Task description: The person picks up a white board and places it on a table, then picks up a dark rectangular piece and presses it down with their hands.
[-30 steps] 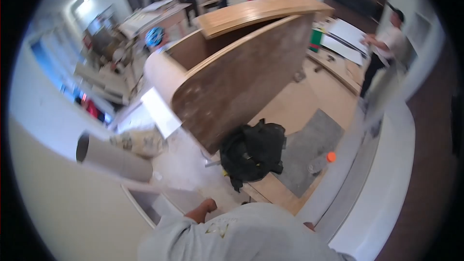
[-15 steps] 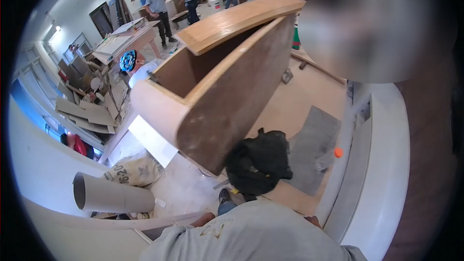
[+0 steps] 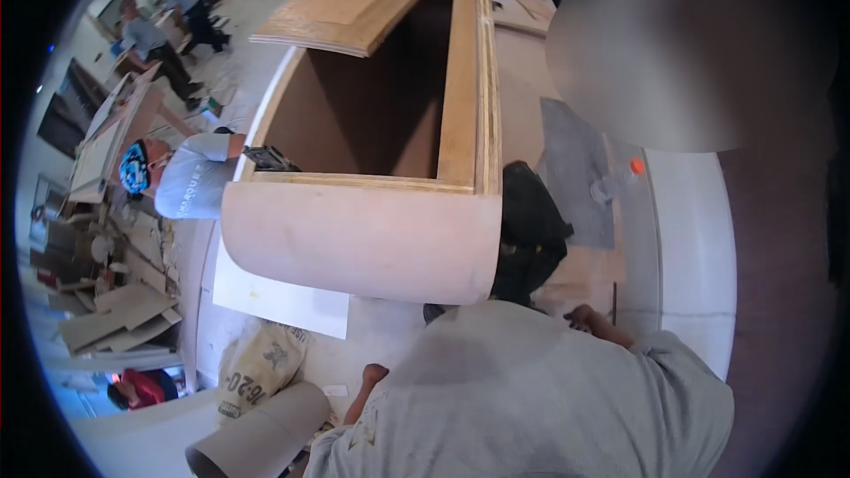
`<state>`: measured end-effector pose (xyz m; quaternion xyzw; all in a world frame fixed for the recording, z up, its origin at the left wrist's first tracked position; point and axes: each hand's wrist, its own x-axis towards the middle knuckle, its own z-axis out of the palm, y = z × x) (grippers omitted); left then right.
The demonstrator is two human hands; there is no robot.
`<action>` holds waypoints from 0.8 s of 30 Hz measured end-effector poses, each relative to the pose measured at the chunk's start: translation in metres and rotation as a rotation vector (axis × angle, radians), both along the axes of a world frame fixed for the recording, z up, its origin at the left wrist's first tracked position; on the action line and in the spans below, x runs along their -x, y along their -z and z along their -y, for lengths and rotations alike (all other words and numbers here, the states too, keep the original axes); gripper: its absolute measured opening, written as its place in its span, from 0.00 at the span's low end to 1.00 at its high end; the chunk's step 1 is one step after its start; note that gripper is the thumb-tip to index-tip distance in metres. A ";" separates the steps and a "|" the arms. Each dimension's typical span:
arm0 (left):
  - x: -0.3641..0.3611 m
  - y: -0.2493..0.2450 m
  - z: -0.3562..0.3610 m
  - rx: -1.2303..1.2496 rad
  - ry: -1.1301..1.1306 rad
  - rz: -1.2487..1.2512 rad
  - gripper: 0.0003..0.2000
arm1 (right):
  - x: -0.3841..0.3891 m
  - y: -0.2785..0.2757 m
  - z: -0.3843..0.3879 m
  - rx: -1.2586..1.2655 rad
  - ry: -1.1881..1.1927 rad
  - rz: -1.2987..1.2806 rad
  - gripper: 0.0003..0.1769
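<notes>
My left hand (image 3: 376,374) hangs at my side with its fingers curled in, above the floor near a rolled grey sheet (image 3: 266,434). My right hand (image 3: 586,317) is on the other side of my grey shirt, fingers partly showing and slightly apart, close to a black bag (image 3: 529,226). Neither hand touches the large wooden cabinet (image 3: 372,239) in front of me. Its rounded, pale end faces me. A curved wooden panel (image 3: 354,9) lies across the cabinet's far part, leaving the near opening uncovered. A dark metal piece (image 3: 269,159) sits on its left edge.
A co-worker in a blue patterned cap (image 3: 135,168) is at the cabinet's left side. A white sheet (image 3: 279,296) and a printed sack (image 3: 257,367) lie on the floor. To the right are a grey sheet (image 3: 571,168), an orange-capped bottle (image 3: 611,186) and a white curved wall (image 3: 695,239).
My view has swung, so the cabinet's end now faces me more squarely. Both my hands show more fully. The capped co-worker is more in view, with an arm at the cabinet's edge.
</notes>
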<state>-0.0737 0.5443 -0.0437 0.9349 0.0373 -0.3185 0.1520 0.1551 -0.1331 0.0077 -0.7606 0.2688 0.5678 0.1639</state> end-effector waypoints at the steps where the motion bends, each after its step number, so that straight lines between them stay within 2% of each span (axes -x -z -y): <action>1: 0.006 -0.002 -0.009 0.033 -0.047 -0.014 0.16 | -0.003 -0.015 -0.006 -0.032 -0.001 -0.059 0.31; 2: 0.014 -0.004 -0.020 0.072 -0.085 -0.077 0.18 | -0.004 -0.053 -0.020 -0.005 0.008 0.018 0.30; 3: 0.022 -0.004 -0.026 0.079 -0.068 -0.120 0.17 | -0.012 -0.054 -0.017 0.061 0.120 -0.049 0.28; 4: 0.023 -0.006 -0.033 0.083 -0.054 -0.159 0.17 | -0.018 -0.072 -0.006 0.001 0.131 0.045 0.27; 5: 0.021 -0.007 -0.035 0.086 -0.049 -0.195 0.16 | -0.034 -0.075 0.007 0.096 0.215 0.163 0.26; 6: 0.026 -0.005 -0.030 0.158 -0.197 0.085 0.14 | -0.047 -0.103 0.016 0.127 0.194 0.455 0.26; 7: 0.025 -0.004 -0.031 0.102 -0.031 0.016 0.13 | -0.064 -0.112 0.029 0.384 -0.205 0.796 0.31; 8: 0.027 -0.001 -0.033 0.042 0.126 -0.055 0.13 | -0.093 -0.196 -0.015 0.431 0.069 0.833 0.33; 9: 0.027 0.003 -0.032 -0.019 0.276 -0.129 0.12 | -0.119 -0.199 -0.010 0.503 0.101 1.045 0.36; 10: 0.027 0.006 -0.027 0.058 0.055 0.033 0.12 | -0.144 -0.205 0.000 0.562 0.132 1.261 0.41; 11: 0.026 0.008 -0.021 0.164 -0.145 0.216 0.12 | -0.173 -0.208 0.008 0.515 0.177 1.358 0.43; 13: 0.006 0.004 -0.031 0.008 0.122 0.005 0.10 | -0.236 -0.194 0.035 0.349 0.321 1.558 0.49; 14: 0.000 0.007 -0.035 -0.034 0.220 -0.026 0.10 | -0.257 -0.209 0.029 0.143 0.391 1.534 0.51; 15: -0.008 0.001 -0.043 -0.086 0.356 -0.029 0.10 | -0.277 -0.201 0.028 0.168 0.393 1.666 0.46; 16: -0.001 0.029 -0.052 -0.017 0.244 0.041 0.09 | -0.281 -0.223 0.003 -0.044 0.493 1.658 0.41; 17: -0.022 0.003 -0.040 -0.010 0.070 -0.081 0.08 | -0.296 -0.221 0.005 -0.082 0.507 1.598 0.39; 18: -0.019 -0.001 -0.048 -0.105 0.209 0.115 0.09 | -0.301 -0.213 0.000 -0.217 0.504 1.709 0.39; 19: -0.019 0.004 -0.054 -0.161 0.163 0.068 0.10 | -0.310 -0.204 0.001 -0.095 0.469 1.767 0.38; 20: -0.022 -0.009 -0.055 -0.204 0.130 0.033 0.09 | -0.320 -0.190 0.015 -0.127 0.356 1.825 0.40; 21: -0.025 -0.024 -0.055 -0.247 0.106 -0.008 0.08 | -0.327 -0.178 0.020 -0.028 0.377 1.801 0.41; 22: -0.018 -0.024 -0.056 -0.217 -0.009 -0.042 0.07 | -0.330 -0.172 0.018 0.279 0.307 1.775 0.40; 24: -0.001 -0.012 -0.062 -0.150 -0.217 -0.091 0.06 | -0.321 -0.164 0.021 0.147 0.471 1.611 0.41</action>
